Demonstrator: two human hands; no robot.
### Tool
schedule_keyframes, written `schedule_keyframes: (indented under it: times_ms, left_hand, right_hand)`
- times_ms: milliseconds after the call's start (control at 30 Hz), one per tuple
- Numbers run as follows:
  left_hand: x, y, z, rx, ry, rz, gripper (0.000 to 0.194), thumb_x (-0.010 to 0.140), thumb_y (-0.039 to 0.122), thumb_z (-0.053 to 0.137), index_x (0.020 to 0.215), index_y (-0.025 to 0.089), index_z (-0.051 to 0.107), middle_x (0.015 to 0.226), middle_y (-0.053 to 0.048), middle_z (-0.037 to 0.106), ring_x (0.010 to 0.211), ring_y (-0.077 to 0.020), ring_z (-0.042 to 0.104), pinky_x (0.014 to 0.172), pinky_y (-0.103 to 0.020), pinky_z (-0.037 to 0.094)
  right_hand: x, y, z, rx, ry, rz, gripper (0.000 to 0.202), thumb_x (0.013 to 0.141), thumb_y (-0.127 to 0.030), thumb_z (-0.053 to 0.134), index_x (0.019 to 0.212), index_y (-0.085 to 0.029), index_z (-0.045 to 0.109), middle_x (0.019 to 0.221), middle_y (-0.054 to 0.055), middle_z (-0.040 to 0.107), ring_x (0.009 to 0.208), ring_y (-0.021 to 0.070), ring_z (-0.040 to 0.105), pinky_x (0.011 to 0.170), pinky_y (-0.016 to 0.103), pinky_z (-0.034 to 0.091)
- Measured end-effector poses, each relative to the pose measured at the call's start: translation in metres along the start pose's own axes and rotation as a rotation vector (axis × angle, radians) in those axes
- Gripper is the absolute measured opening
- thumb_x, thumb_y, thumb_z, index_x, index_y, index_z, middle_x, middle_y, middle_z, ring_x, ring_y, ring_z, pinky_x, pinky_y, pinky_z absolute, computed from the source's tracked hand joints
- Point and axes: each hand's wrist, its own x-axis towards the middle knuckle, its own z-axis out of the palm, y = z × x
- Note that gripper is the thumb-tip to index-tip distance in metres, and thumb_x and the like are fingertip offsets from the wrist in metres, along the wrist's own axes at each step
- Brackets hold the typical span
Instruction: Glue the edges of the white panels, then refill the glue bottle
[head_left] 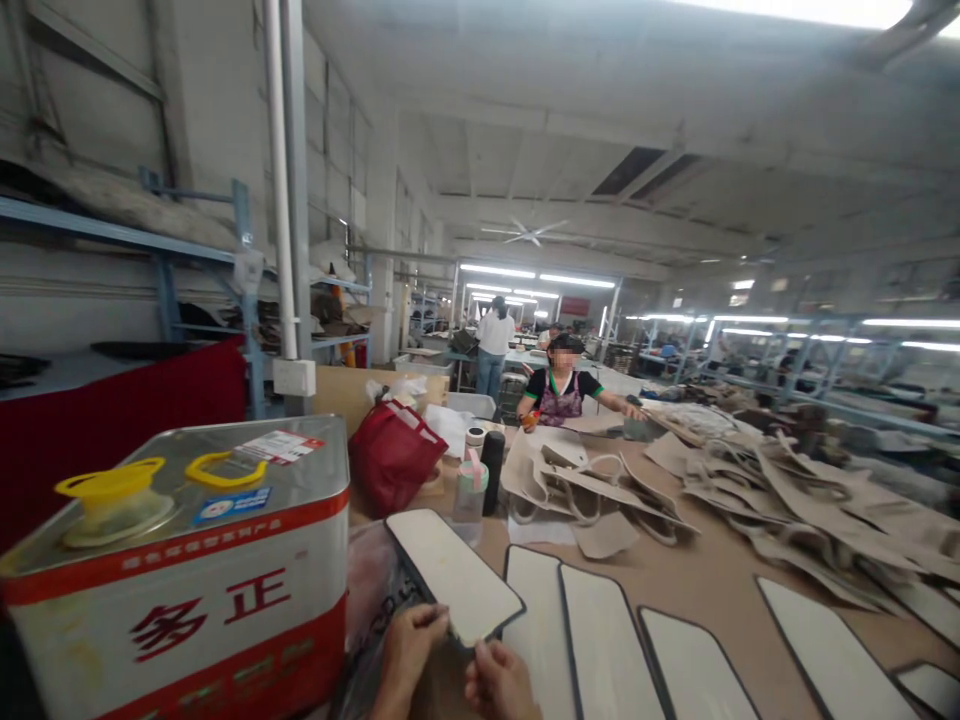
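My left hand point(417, 640) pinches the near left edge of a cream panel with a dark border point(454, 572). The panel is tilted, its far end pointing away to the left. My right hand point(498, 678) has its fingers closed at the near corner of the same panel. Just right of my hands, two similar panels point(609, 640) lie overlapping on the brown table point(664, 560). Another panel point(694, 665) rests beyond them, and a further one point(832, 645) lies farther right.
A large metal can point(187, 600) stands close on the left. Behind the panels are a red bag point(397, 455), a black bottle point(493, 472) and a lidded cup point(472, 485). Beige pieces point(795, 490) are heaped at right. A person point(562, 392) sits across the table.
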Motion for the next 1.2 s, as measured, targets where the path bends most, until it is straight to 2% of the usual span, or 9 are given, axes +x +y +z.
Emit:
schedule_keyframes:
  times_ms: [300, 467, 567, 700, 800, 900, 1000, 1100, 1200]
  left_hand:
    - [-0.006, -0.003, -0.003, -0.301, -0.068, -0.239, 0.032, 0.053, 0.006, 0.057, 0.082, 0.010, 0.071, 0.055, -0.003, 0.063, 0.054, -0.0156, 0.061, 0.056, -0.024, 0.043]
    - [-0.002, 0.018, -0.035, -0.563, 0.187, -0.359, 0.031, 0.059, 0.002, 0.048, 0.082, 0.017, 0.062, 0.077, -0.002, 0.067, 0.062, -0.0129, 0.065, 0.053, -0.021, 0.041]
    - [-0.001, 0.023, -0.043, -0.506, 0.200, -0.344, 0.019, 0.068, 0.008, 0.049, 0.080, 0.015, 0.063, 0.088, -0.005, 0.067, 0.068, -0.0149, 0.066, 0.056, -0.023, 0.045]
    - [-0.011, 0.004, -0.031, -0.433, 0.089, -0.312, 0.023, 0.071, 0.015, 0.057, 0.093, 0.014, 0.064, 0.104, -0.012, 0.067, 0.093, -0.0223, 0.066, 0.070, -0.029, 0.050]
    - [-0.019, -0.017, -0.020, -0.325, 0.034, -0.197, 0.039, 0.063, 0.028, 0.070, 0.100, 0.017, 0.063, 0.118, -0.014, 0.063, 0.113, -0.0293, 0.058, 0.072, -0.032, 0.051]
    - [-0.026, -0.033, -0.009, -0.154, 0.062, -0.047, 0.054, 0.051, 0.039, 0.077, 0.097, 0.017, 0.061, 0.092, -0.011, 0.069, 0.090, -0.0289, 0.066, 0.062, -0.030, 0.048]
    - [-0.036, -0.043, 0.005, -0.042, 0.064, 0.029, 0.057, 0.050, 0.043, 0.075, 0.097, 0.016, 0.055, 0.063, -0.001, 0.064, 0.056, -0.0200, 0.061, 0.051, -0.026, 0.041]
    - [-0.048, -0.044, 0.021, -0.160, 0.036, -0.058, 0.057, 0.052, 0.042, 0.077, 0.096, 0.016, 0.054, 0.062, -0.001, 0.065, 0.049, -0.0166, 0.059, 0.047, -0.024, 0.037]
    - [-0.055, -0.038, 0.035, -0.407, 0.018, -0.180, 0.052, 0.046, 0.037, 0.084, 0.087, 0.014, 0.060, 0.068, -0.004, 0.068, 0.056, -0.0167, 0.063, 0.052, -0.024, 0.042]
  right_hand:
    - [0.010, 0.003, -0.001, 0.044, 0.029, -0.016, 0.065, 0.018, -0.064, 0.081, 0.047, -0.018, 0.044, 0.039, -0.003, 0.049, 0.033, 0.0040, 0.040, 0.037, 0.017, 0.025]
    - [0.014, 0.000, -0.020, 0.079, 0.088, -0.009, 0.059, 0.025, -0.053, 0.084, 0.051, -0.018, 0.045, 0.044, -0.003, 0.050, 0.037, 0.0052, 0.044, 0.038, 0.016, 0.028]
    - [0.013, -0.003, -0.024, 0.069, 0.045, 0.001, 0.059, 0.026, -0.054, 0.086, 0.052, -0.017, 0.048, 0.047, 0.001, 0.055, 0.039, 0.0072, 0.048, 0.039, 0.018, 0.032]
    - [0.007, -0.008, -0.019, 0.049, -0.071, -0.013, 0.060, 0.030, -0.059, 0.086, 0.057, -0.014, 0.056, 0.056, 0.005, 0.064, 0.048, 0.0118, 0.059, 0.048, 0.022, 0.043]
    - [0.002, -0.013, -0.021, 0.030, -0.153, -0.040, 0.063, 0.036, -0.058, 0.086, 0.073, -0.013, 0.065, 0.079, 0.010, 0.071, 0.073, 0.0204, 0.069, 0.070, 0.030, 0.052]
    - [0.002, -0.015, -0.025, -0.048, -0.185, -0.061, 0.066, 0.040, -0.060, 0.083, 0.084, -0.012, 0.068, 0.086, 0.011, 0.071, 0.077, 0.0232, 0.069, 0.073, 0.035, 0.052]
    - [0.009, -0.019, -0.028, -0.210, -0.129, -0.092, 0.059, 0.039, -0.063, 0.081, 0.063, -0.012, 0.063, 0.056, 0.007, 0.064, 0.046, 0.0176, 0.060, 0.047, 0.029, 0.044]
    - [0.014, -0.023, -0.029, -0.354, -0.041, -0.204, 0.056, 0.040, -0.065, 0.079, 0.043, -0.018, 0.049, 0.033, -0.002, 0.045, 0.031, 0.0100, 0.041, 0.039, 0.024, 0.029]
    - [0.009, -0.025, -0.027, -0.438, -0.003, -0.330, 0.051, 0.049, -0.064, 0.075, 0.046, -0.019, 0.051, 0.036, -0.004, 0.044, 0.037, 0.0097, 0.039, 0.044, 0.025, 0.030]
